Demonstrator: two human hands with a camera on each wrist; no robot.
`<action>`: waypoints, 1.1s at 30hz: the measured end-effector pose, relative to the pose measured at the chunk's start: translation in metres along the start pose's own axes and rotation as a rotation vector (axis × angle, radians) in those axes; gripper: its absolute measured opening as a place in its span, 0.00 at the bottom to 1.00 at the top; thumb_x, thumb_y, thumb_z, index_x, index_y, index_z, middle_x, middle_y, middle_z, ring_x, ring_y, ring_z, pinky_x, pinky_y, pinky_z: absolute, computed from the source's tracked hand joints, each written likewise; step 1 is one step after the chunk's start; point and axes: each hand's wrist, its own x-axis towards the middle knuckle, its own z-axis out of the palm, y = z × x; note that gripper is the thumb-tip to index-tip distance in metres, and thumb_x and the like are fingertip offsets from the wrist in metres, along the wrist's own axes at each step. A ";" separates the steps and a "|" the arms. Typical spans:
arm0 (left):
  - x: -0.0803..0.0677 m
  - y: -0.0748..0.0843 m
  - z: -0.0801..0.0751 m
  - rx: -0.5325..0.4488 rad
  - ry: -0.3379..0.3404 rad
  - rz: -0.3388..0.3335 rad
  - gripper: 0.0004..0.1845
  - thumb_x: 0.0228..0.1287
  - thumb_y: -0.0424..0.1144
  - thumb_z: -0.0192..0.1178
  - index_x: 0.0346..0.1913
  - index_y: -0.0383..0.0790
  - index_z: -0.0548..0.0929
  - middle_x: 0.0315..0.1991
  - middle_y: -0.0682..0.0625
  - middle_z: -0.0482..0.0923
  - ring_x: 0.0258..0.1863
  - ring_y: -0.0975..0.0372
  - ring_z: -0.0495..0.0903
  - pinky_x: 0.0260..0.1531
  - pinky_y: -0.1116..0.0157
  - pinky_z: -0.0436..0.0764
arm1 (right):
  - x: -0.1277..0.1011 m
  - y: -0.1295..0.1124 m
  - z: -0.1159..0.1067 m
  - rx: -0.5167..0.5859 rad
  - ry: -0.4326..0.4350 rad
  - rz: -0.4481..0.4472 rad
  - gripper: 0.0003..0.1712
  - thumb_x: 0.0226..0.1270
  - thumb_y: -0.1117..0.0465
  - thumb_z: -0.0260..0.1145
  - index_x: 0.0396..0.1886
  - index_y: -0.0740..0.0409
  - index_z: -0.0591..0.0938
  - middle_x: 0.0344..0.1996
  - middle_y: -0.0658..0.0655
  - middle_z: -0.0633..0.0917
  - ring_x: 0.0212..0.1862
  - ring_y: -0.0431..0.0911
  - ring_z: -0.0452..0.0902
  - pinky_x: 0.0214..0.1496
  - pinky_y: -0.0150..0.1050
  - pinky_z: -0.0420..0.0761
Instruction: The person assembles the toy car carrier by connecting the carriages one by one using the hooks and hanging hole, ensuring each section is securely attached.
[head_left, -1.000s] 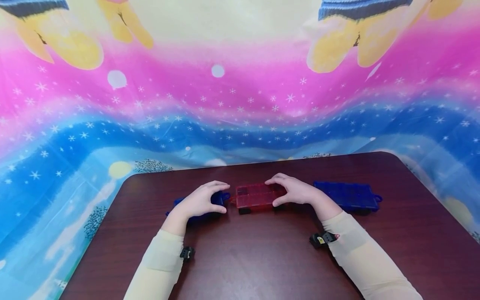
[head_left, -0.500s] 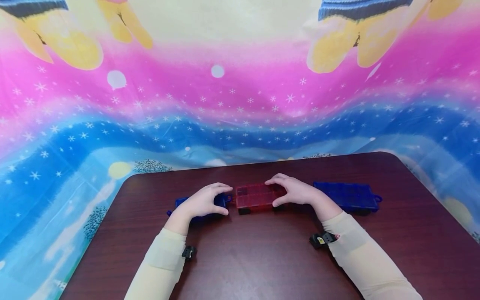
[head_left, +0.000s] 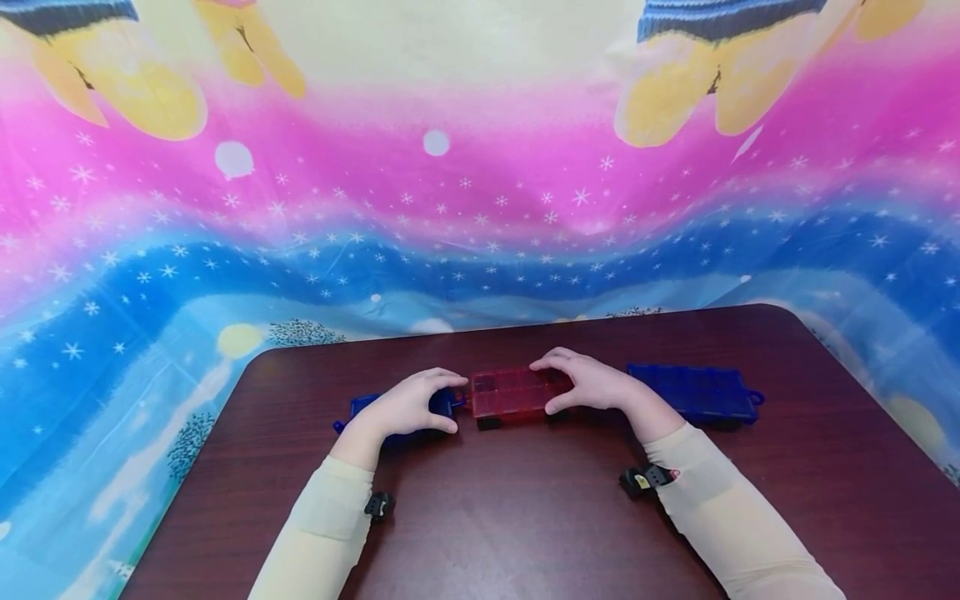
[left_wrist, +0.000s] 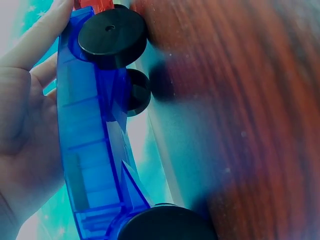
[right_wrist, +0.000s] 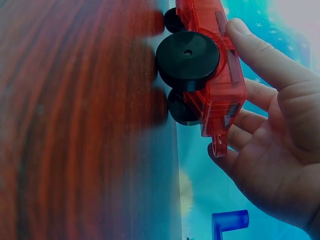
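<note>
Two toy cars, end to end at table centre.
Left hand (head_left: pixel 405 406) curls over blue car (left_wrist: pixel 90 145); right hand (head_left: pixel 592 383) pinches red car (head_left: pixel 513 392) at its 3 o'clock, ends meeting, apparently for coupling. Spare blue car (head_left: pixel 697 392) further right.

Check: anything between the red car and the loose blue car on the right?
Only the right hand, gripping the red car; bare table before the loose blue car, head view.

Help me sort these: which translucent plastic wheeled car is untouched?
The blue translucent plastic car at far right, beyond the right hand; no hand touches it.
</note>
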 end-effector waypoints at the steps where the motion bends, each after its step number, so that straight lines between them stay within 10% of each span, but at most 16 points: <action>1: 0.000 0.000 0.000 -0.003 0.000 0.001 0.40 0.61 0.47 0.77 0.73 0.39 0.75 0.69 0.41 0.73 0.70 0.47 0.71 0.69 0.46 0.70 | 0.000 0.000 0.000 0.001 0.000 0.001 0.40 0.65 0.51 0.77 0.72 0.63 0.75 0.66 0.68 0.73 0.67 0.64 0.71 0.67 0.64 0.72; 33: 0.011 0.020 -0.002 -0.086 0.046 0.038 0.44 0.66 0.50 0.72 0.81 0.45 0.64 0.80 0.39 0.57 0.81 0.47 0.49 0.74 0.41 0.59 | -0.025 -0.010 -0.023 0.012 0.096 -0.005 0.44 0.66 0.54 0.77 0.77 0.61 0.69 0.76 0.71 0.63 0.76 0.69 0.58 0.71 0.70 0.63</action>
